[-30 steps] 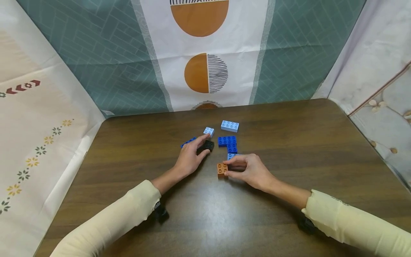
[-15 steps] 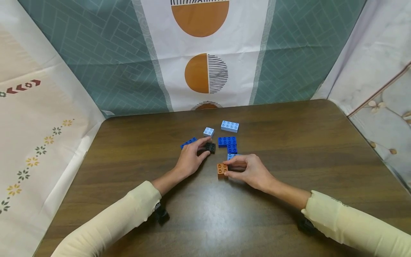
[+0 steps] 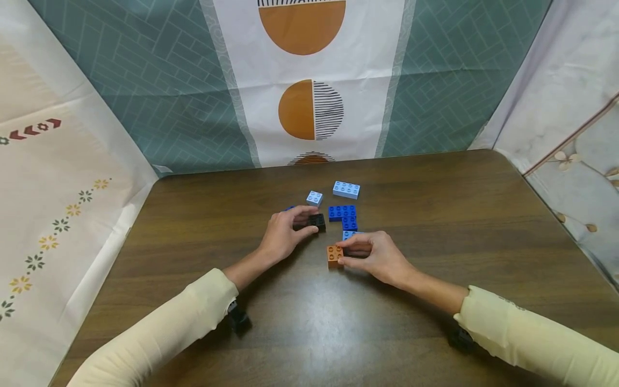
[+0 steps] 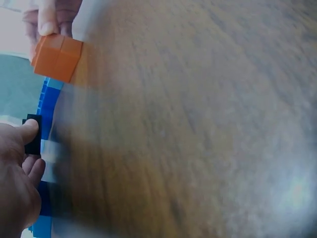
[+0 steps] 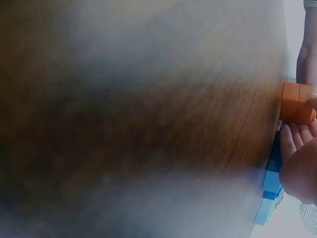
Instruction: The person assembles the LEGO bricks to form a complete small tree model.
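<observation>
My left hand (image 3: 280, 235) pinches a small black toy brick (image 3: 317, 222) between thumb and fingers. In the left wrist view the black brick (image 4: 33, 141) shows edge-on beside the thumb. Closer to me, my right hand (image 3: 380, 258) holds an orange brick stack (image 3: 335, 257) at its right side, thumb in front and fingers behind. A seam across the orange stack (image 4: 58, 58) shows two bricks joined, studs up. Just behind the right fingers a light blue brick (image 3: 348, 235) is partly hidden. A dark blue brick (image 3: 289, 208) is mostly covered by the left hand.
Beyond the hands lie a long dark blue brick (image 3: 342, 213) and a smaller dark blue one (image 3: 349, 223), edge to edge. Further back are a small light blue brick (image 3: 314, 198) and a long light blue brick (image 3: 346, 189). A patterned cloth (image 3: 184, 129) hangs behind the wooden table (image 3: 435, 215).
My left hand has shifted the black brick slightly right and toward me, its forefinger drawing back from the small light blue brick. The hand covers more of the dark blue brick. My right hand stays put.
</observation>
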Available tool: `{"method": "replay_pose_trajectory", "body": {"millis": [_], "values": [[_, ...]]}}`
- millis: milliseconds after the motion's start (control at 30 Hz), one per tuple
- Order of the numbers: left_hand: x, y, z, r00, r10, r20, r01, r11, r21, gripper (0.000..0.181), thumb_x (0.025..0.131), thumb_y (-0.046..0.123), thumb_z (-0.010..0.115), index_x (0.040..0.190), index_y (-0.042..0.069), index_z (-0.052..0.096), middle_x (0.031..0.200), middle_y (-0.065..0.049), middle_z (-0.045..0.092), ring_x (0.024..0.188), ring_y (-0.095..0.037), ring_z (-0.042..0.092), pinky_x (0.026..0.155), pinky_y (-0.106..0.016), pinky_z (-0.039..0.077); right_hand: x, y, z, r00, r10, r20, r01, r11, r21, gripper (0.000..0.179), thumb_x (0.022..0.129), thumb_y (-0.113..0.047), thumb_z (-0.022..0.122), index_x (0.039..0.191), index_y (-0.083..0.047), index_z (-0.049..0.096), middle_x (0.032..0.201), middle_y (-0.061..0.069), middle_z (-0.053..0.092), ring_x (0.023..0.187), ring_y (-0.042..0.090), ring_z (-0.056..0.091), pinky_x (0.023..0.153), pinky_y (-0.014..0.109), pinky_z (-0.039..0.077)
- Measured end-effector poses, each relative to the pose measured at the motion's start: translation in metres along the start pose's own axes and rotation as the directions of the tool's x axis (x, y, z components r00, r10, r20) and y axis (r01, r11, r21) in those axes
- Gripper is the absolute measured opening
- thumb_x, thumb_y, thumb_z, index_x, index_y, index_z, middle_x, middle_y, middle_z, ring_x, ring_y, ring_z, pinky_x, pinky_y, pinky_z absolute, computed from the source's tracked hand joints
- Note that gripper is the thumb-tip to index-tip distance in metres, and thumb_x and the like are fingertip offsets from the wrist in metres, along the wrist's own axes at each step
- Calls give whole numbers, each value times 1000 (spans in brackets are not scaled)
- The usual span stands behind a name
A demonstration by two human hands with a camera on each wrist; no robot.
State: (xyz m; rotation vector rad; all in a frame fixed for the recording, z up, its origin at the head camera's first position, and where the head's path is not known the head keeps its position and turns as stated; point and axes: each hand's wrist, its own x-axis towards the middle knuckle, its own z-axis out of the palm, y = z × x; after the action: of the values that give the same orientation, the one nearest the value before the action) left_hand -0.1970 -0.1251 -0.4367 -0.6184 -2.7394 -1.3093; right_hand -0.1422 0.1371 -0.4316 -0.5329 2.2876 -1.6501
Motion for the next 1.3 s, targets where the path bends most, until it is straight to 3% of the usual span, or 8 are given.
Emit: {"method": "replay_pose_trajectory", "body": {"millis": [333,533,733,967,1300], "values": [[-5,10,-9,999,34,11,-33,996,-83,46,92,17,85,135,10,70,129,-3,75,110,-21,75,98,-40,59,2,-2,-3,1000,-7,11,7,1000,-28,35,91,-8,85,124,-2,77,121,13,76,112,27,75,94,33,60],[-14,19,-8,996,75,39,-68,985,-156,46,91,16,86,134,9,71,129,-2,75,110,-16,74,97,-31,59,3,0,-4,1000,-21,17,21,1000,-4,34,92,-6,85,124,-1,77,119,14,77,111,28,75,92,33,60],[-22,27,-6,990,121,76,-103,973,-206,42,92,13,84,132,10,72,128,-3,74,110,-16,74,97,-31,59,3,-1,-4,999,-40,13,40,999,-10,33,91,-6,85,122,0,77,119,14,77,111,28,75,92,33,61],[-30,33,-2,984,137,116,-104,962,-251,41,93,9,83,132,9,71,130,-4,73,112,-17,73,98,-33,59,3,-2,-4,998,-60,12,60,998,-15,33,91,-4,85,122,2,76,119,14,76,112,28,75,92,32,61],[-38,35,2,984,138,109,-104,956,-275,40,92,10,84,130,10,73,127,-1,74,110,-15,74,98,-33,59,3,-2,-6,999,-43,20,43,999,-12,33,92,-6,85,123,1,76,120,14,77,112,27,75,92,32,61]]}}
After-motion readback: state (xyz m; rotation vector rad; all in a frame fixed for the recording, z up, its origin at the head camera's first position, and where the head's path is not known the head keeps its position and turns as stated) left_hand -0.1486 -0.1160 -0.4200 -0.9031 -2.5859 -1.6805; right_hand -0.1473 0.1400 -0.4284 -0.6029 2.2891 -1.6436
